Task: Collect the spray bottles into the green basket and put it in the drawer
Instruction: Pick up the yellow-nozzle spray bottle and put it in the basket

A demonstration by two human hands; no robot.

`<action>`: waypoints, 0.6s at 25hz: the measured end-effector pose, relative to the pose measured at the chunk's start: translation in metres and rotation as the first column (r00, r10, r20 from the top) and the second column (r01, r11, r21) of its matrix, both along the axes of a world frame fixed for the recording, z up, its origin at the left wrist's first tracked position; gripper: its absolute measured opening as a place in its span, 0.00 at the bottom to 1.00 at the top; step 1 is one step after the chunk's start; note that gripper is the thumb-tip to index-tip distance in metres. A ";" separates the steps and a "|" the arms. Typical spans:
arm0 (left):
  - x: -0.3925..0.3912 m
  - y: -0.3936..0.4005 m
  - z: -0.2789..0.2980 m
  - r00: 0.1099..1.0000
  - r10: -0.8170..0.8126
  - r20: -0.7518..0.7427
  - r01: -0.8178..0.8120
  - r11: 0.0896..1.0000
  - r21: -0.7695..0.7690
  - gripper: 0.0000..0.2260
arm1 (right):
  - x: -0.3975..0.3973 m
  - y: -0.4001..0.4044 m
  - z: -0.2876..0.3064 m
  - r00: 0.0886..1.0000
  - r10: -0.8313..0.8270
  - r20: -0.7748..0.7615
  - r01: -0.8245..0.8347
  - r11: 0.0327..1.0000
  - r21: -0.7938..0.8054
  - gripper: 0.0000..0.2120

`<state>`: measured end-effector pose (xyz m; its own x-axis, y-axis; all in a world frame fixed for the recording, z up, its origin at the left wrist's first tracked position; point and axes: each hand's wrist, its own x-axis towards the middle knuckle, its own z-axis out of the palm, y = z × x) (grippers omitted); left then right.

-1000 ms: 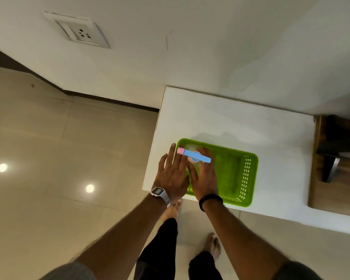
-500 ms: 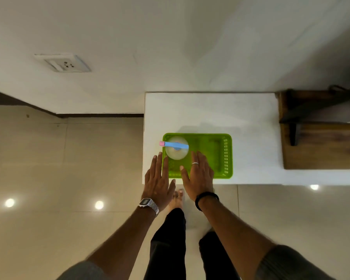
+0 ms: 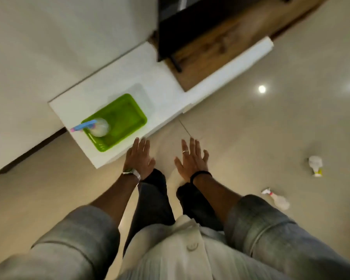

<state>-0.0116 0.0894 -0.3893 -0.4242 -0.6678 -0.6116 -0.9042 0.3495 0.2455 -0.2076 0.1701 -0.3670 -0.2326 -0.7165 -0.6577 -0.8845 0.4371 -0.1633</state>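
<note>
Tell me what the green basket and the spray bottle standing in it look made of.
Green basket: glossy moulded plastic, judging by its even bright colour and slotted wall. Spray bottle: translucent, whitish plastic body with an opaque blue and pink trigger head; blur leaves the finish uncertain.

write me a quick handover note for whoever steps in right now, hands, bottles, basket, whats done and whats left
Left hand: open, empty, fingers spread, at the near edge of the white counter.
Right hand: open, empty, over the floor.
Green basket: on the counter, holding one spray bottle with a blue trigger.
Done: one bottle collected.
Left: two spray bottles lie on the floor to the right, one with a yellow end and one with a red-tipped nozzle. Put both in the basket, then put the basket in the drawer. No drawer can be made out in this blurred frame.
</note>
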 end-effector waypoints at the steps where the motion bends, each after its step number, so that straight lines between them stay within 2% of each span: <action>1: -0.026 -0.007 0.008 0.999 -0.048 -0.005 0.048 0.999 -0.012 0.34 | -0.024 0.016 0.005 0.997 -0.072 -0.019 0.072 0.997 -0.010 0.35; 4: -0.101 -0.013 0.034 0.982 -0.184 -0.046 0.181 0.981 -0.064 0.34 | -0.086 0.053 0.019 0.969 -0.241 -0.046 0.239 0.970 -0.056 0.36; 8: -0.210 0.019 0.070 0.927 -0.373 -0.047 0.364 0.922 -0.131 0.34 | -0.169 0.117 0.046 0.904 -0.423 -0.057 0.415 0.902 -0.118 0.37; 12: -0.314 0.066 0.089 0.849 -0.525 -0.060 0.504 0.838 -0.208 0.33 | -0.242 0.186 0.067 0.794 -0.602 -0.083 0.587 0.795 -0.152 0.36; 15: -0.396 0.117 0.100 0.765 -0.638 -0.087 0.607 0.760 -0.233 0.32 | -0.288 0.252 0.076 0.677 -0.729 -0.103 0.712 0.683 -0.163 0.36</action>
